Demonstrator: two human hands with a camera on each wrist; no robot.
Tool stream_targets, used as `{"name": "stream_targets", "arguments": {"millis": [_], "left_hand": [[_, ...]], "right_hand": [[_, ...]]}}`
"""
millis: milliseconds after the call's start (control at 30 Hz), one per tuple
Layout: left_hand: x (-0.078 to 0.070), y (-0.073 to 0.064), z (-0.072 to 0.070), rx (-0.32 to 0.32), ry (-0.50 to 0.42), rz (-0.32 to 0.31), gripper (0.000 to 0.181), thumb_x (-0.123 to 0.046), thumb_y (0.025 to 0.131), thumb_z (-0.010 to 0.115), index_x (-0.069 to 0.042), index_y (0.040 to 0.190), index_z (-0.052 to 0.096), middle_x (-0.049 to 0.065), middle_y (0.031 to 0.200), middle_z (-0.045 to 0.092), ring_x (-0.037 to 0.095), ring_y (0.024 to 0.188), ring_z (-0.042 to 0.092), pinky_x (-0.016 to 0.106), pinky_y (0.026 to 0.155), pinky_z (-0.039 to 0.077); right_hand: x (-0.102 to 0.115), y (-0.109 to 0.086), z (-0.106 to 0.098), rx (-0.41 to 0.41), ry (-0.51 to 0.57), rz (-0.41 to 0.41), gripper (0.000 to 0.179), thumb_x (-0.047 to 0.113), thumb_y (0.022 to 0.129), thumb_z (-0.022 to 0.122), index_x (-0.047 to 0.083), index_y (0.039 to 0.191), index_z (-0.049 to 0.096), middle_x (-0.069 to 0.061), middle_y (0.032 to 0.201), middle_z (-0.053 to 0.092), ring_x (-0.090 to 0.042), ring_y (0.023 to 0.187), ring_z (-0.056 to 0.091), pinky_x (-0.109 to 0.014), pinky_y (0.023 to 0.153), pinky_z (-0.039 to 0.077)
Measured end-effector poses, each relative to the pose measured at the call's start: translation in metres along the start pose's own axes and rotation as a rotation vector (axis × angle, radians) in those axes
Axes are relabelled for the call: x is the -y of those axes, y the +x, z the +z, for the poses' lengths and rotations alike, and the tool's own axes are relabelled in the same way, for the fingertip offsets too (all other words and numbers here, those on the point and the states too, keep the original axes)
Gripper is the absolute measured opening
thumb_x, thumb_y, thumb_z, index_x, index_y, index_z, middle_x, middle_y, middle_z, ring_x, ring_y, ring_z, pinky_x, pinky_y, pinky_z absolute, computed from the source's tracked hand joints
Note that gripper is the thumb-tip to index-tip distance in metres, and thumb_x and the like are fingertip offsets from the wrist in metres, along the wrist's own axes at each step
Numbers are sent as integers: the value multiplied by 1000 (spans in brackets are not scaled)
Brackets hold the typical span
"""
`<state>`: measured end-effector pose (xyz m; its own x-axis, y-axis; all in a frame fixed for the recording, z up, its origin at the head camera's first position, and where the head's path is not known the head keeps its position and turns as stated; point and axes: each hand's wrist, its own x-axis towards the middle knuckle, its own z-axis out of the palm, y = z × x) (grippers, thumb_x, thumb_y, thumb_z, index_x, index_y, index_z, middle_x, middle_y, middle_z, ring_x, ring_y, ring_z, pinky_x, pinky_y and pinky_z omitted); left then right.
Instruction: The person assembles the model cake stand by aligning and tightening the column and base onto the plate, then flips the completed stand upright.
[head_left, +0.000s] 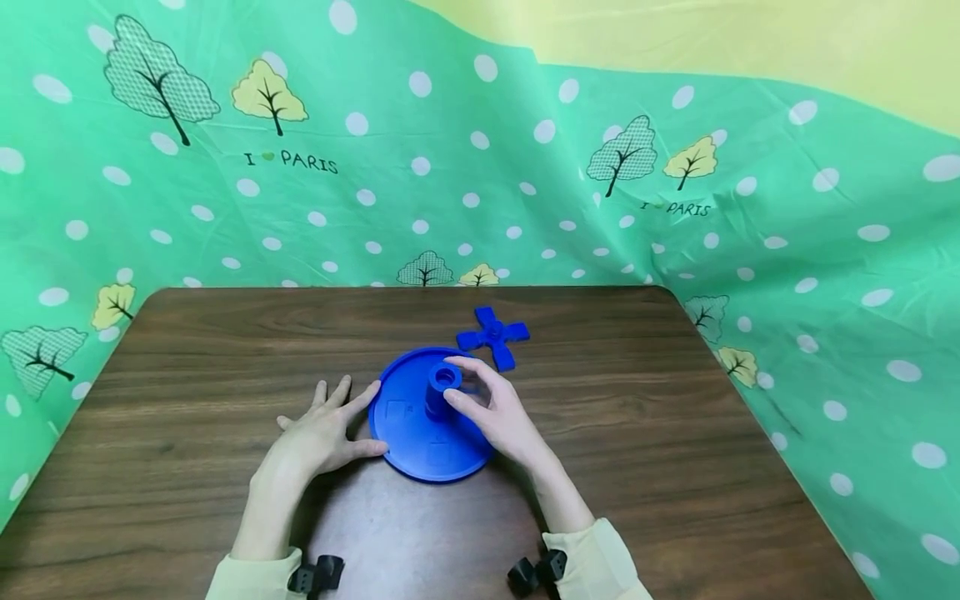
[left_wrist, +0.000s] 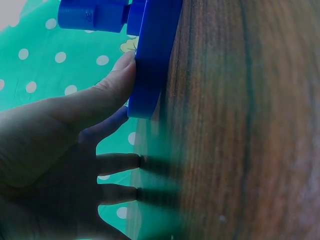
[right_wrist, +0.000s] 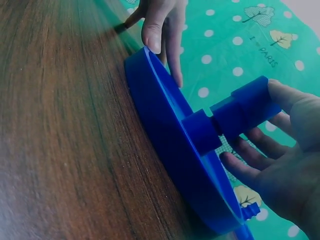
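Note:
A round blue plastic disc (head_left: 438,458) with a raised rim lies on the table. At its centre stands a short blue post (right_wrist: 201,131), with a stepped blue cylinder (right_wrist: 245,107) on top that has a round hole in its end. My right hand (head_left: 498,412) pinches this cylinder near its upper end between thumb and fingers. On the disc's left side, my left hand (head_left: 318,437) touches the rim with spread thumb and index finger. Its other fingers reach out over the table, as the left wrist view shows.
A blue cross-shaped piece (head_left: 493,333) with four flat arms lies just beyond the disc, slightly right. Under everything is a dark wood-grain table (head_left: 637,467). A green polka-dot cloth (head_left: 420,183) with printed trees hangs behind and at both sides.

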<state>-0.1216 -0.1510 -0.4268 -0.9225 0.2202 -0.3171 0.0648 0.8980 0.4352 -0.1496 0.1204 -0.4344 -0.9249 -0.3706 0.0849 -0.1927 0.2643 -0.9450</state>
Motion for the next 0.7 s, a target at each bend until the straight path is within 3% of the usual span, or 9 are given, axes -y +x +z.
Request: {"name": "stream_targets", "arguments": {"millis": [133, 400, 567, 700], "left_hand": [[-2, 0, 0, -6, 6, 1, 94, -63, 87, 72, -26, 163, 30, 28, 169, 19, 61, 153, 9, 97, 95, 11], [-7, -4, 5, -16, -13, -10, 95, -63, 85, 74, -27, 162, 33, 27, 169, 22, 60, 154, 11, 97, 95, 12], [-4, -7, 4, -28, -15, -15, 95, -63, 84, 75, -26, 162, 34, 28, 169, 22, 60, 154, 11, 97, 94, 13], [-4, -8, 5, -37, -11, -10, 95, -63, 83, 75, -27, 161, 35, 28, 168, 23, 60, 153, 13, 97, 93, 14]], "right_hand": [[0, -1, 0, -34, 23, 25, 40, 24, 99, 70, 20, 138, 60, -4, 139, 63, -24, 130, 61, -40, 108, 55], [-2, -9, -3, 8, 25, -32, 54, 22, 101, 67, 28, 151, 49, -6, 154, 54, -27, 144, 51, -55, 116, 45], [0, -8, 1, 20, 7, -8, 49, 28, 103, 64, 24, 151, 52, -1, 154, 54, -23, 143, 52, -46, 116, 47], [0, -9, 3, -29, -5, 11, 48, 27, 100, 69, 16, 144, 57, -2, 145, 60, -24, 132, 60, -38, 109, 54]]}}
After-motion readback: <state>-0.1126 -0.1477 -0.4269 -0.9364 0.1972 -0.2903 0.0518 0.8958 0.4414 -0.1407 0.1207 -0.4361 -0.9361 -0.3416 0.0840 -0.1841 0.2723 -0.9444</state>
